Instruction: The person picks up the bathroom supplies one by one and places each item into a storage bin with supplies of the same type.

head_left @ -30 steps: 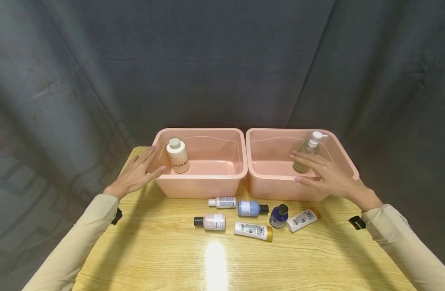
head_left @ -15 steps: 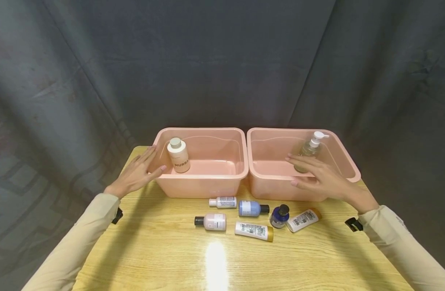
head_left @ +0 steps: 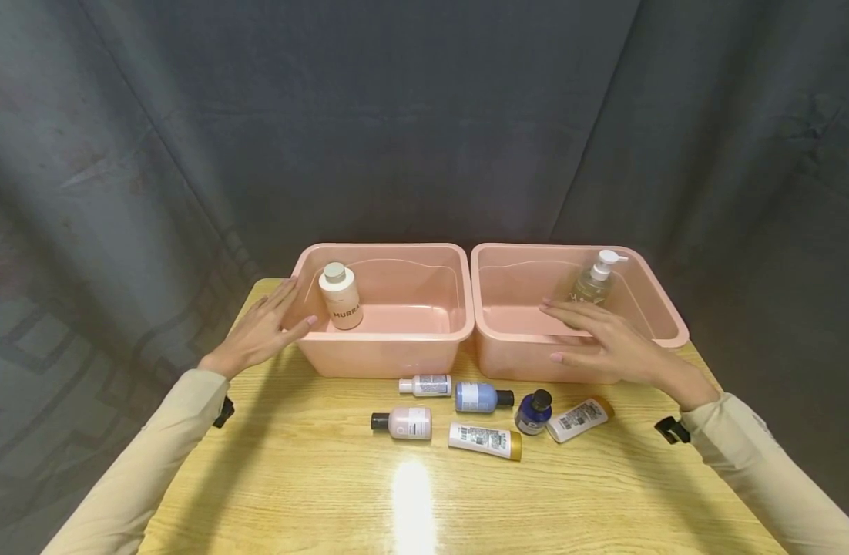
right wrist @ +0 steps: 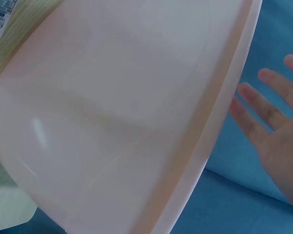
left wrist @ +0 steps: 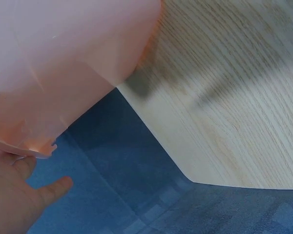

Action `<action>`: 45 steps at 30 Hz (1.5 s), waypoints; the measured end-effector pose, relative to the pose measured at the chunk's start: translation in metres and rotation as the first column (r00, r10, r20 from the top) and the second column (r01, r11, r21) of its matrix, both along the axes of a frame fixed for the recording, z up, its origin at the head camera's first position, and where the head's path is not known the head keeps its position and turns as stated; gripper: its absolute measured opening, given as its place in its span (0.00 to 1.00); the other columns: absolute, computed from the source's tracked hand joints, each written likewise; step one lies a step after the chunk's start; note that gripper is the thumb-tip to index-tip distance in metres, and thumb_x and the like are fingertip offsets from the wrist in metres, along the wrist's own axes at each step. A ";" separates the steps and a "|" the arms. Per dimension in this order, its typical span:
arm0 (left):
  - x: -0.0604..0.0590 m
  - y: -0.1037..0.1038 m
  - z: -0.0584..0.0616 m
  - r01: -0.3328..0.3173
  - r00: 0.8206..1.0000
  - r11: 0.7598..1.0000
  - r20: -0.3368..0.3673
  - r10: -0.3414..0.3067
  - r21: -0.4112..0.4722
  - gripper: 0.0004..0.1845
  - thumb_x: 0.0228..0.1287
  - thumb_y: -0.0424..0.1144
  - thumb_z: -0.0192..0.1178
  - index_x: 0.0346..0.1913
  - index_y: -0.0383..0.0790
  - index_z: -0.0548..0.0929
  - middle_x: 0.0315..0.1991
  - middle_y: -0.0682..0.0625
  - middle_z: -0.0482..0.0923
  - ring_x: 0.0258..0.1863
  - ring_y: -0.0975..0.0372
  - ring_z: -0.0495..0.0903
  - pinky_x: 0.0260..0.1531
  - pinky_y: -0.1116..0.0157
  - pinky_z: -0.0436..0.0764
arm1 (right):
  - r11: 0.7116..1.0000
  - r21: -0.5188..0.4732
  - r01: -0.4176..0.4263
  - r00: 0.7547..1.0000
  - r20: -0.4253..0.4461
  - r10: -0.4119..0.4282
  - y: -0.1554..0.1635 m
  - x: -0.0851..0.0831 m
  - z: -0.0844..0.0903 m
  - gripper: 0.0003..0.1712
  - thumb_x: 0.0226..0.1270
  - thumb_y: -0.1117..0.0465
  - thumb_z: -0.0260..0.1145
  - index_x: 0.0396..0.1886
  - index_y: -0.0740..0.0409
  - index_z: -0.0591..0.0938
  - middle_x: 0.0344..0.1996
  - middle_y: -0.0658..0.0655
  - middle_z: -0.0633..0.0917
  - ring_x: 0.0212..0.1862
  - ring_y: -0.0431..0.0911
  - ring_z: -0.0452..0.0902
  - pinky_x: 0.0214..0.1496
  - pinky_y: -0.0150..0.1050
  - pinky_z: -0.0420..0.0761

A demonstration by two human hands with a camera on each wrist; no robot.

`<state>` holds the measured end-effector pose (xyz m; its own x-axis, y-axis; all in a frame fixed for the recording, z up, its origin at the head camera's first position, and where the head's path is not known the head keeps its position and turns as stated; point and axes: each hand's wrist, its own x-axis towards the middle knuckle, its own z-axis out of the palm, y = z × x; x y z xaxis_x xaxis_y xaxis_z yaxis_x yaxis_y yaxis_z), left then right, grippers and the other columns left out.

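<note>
Two pink tubs stand side by side at the table's back. My left hand (head_left: 261,331) lies flat with straight fingers against the outer left wall of the left tub (head_left: 390,351), which holds a cream bottle (head_left: 340,297) standing upright. My right hand (head_left: 608,343) hovers open, fingers spread, over the front rim of the right tub (head_left: 515,351), holding nothing. A clear pump bottle (head_left: 592,281) stands upright inside that tub, just beyond the fingertips. The left wrist view shows the left tub's wall (left wrist: 63,63) and my palm (left wrist: 10,195). In the right wrist view are the right tub's rim (right wrist: 210,136) and my spread fingers (right wrist: 263,112).
Several small bottles and tubes lie on the wooden table in front of the tubs: a white one (head_left: 426,385), a blue one (head_left: 481,398), a dark blue one (head_left: 531,411), a pink one (head_left: 404,422) and two white tubes (head_left: 485,440) (head_left: 577,418). A dark curtain hangs behind.
My right hand has drawn back toward me and leftward, away from the pump bottle it was reaching at. The left hand has stayed against the left tub.
</note>
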<state>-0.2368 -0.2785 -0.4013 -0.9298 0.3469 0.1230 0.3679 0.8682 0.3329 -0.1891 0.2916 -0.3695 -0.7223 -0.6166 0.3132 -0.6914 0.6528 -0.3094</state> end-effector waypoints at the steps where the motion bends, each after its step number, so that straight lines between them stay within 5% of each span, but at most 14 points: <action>1: 0.000 0.000 0.000 0.001 1.000 1.000 -0.001 -0.001 0.002 0.45 0.71 0.61 0.50 0.79 0.37 0.49 0.79 0.43 0.42 0.77 0.49 0.44 0.71 0.43 0.47 | 1.000 -0.002 0.004 1.000 0.008 -0.004 -0.001 0.001 0.000 0.42 0.58 0.52 0.76 0.73 0.47 0.71 0.69 0.53 0.72 0.70 0.57 0.64 0.67 0.59 0.65; 23: 0.001 -0.001 0.003 -0.006 0.998 0.999 0.057 0.004 0.039 0.46 0.71 0.62 0.50 0.80 0.40 0.46 0.80 0.46 0.38 0.77 0.49 0.41 0.71 0.43 0.48 | 0.999 -0.003 0.035 0.990 0.134 -0.034 -0.011 0.012 0.006 0.40 0.59 0.49 0.75 0.72 0.42 0.71 0.69 0.49 0.72 0.71 0.56 0.62 0.67 0.65 0.61; 32: 0.000 -0.001 0.003 -0.017 0.996 0.999 0.088 0.013 0.047 0.48 0.69 0.67 0.48 0.80 0.44 0.44 0.80 0.50 0.35 0.78 0.52 0.38 0.71 0.42 0.49 | 1.000 0.003 -0.005 0.995 0.102 0.005 -0.016 0.013 0.005 0.40 0.57 0.48 0.76 0.70 0.38 0.73 0.68 0.46 0.73 0.69 0.50 0.65 0.66 0.60 0.65; 39: -0.001 -0.001 0.002 -0.015 0.996 0.999 0.090 0.011 0.050 0.48 0.69 0.67 0.48 0.80 0.45 0.44 0.80 0.50 0.35 0.78 0.53 0.37 0.71 0.42 0.49 | 0.999 0.008 -0.033 0.996 0.089 0.033 -0.020 0.013 0.003 0.36 0.58 0.49 0.76 0.68 0.44 0.76 0.66 0.49 0.76 0.67 0.53 0.68 0.64 0.61 0.68; 45: -0.002 -0.001 0.003 -0.016 0.996 0.998 0.089 0.011 0.055 0.48 0.69 0.67 0.49 0.80 0.44 0.44 0.80 0.50 0.35 0.78 0.53 0.37 0.71 0.42 0.48 | 0.997 -0.004 -0.076 0.997 -0.005 0.076 -0.023 0.014 0.003 0.34 0.55 0.53 0.78 0.63 0.50 0.80 0.63 0.50 0.78 0.65 0.50 0.71 0.62 0.57 0.72</action>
